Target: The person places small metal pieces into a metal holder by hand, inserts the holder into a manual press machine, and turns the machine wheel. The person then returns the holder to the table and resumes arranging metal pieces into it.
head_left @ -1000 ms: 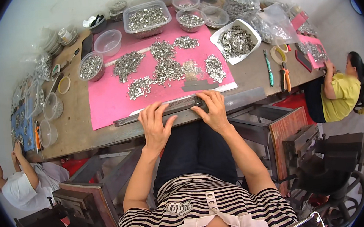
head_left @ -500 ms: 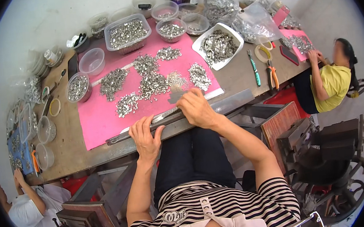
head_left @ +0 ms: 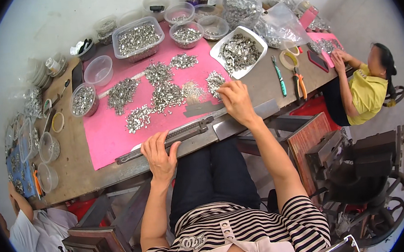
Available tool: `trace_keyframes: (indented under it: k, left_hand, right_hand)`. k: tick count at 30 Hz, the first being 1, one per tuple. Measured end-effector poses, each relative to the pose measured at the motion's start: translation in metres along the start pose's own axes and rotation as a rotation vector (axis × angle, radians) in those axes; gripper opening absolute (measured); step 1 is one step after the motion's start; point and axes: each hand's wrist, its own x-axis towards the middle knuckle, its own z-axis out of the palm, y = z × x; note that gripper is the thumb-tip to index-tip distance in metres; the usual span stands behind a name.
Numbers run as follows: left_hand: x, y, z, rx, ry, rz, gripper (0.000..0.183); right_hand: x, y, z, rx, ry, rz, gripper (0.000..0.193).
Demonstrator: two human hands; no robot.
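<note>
A long dark metal strip with a slotted row (head_left: 188, 131) lies along the table's front edge. Over its left part rests my left hand (head_left: 160, 153), fingers stretched out and thumb apart. Farther right, my right hand (head_left: 238, 102) is at the edge of a pile of small silvery metal pieces (head_left: 215, 82). Its fingertips are drawn together; whatever lies between them is too small to make out. A flat grey metal plate (head_left: 201, 108) sits just left of this hand, below a pile of thin pale pins (head_left: 192, 91). More piles of metal pieces (head_left: 166, 96) spread over the pink sheet (head_left: 111, 134).
Clear tubs of metal parts (head_left: 137, 39) and a white dish (head_left: 240, 53) stand behind the piles. A teal-handled tool (head_left: 279, 76), orange pliers (head_left: 300, 84) and tape rolls (head_left: 288, 60) lie right. One person (head_left: 364, 88) works at the right, another (head_left: 38, 226) at the left.
My right hand has moved right and away from me, from the metal strip to the pile of pieces, uncovering the strip's slotted row. My left hand stays on the strip.
</note>
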Motion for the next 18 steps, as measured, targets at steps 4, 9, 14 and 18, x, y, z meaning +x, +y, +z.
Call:
trace_keyframes:
  k: [4,9,14,18]
  left_hand:
    - [0.001,0.002,0.000,-0.007,-0.027,-0.021,0.051]
    - [0.021,0.015,0.002,-0.110,-0.043,0.051,0.040]
    - [0.075,0.034,0.034,-0.202,-0.026,0.177,0.024]
    - [0.103,0.037,0.064,-0.247,-0.160,0.217,0.014]
  right_hand:
    - [-0.016,-0.006,0.004,-0.100,0.031,-0.015,0.015]
    - [-0.024,-0.013,-0.002,0.028,-0.007,-0.074,0.017]
    - [-0.028,-0.006,-0.002,0.031,0.054,0.047,0.017]
    - [-0.029,-0.005,-0.004,0.028,0.081,0.098,0.015]
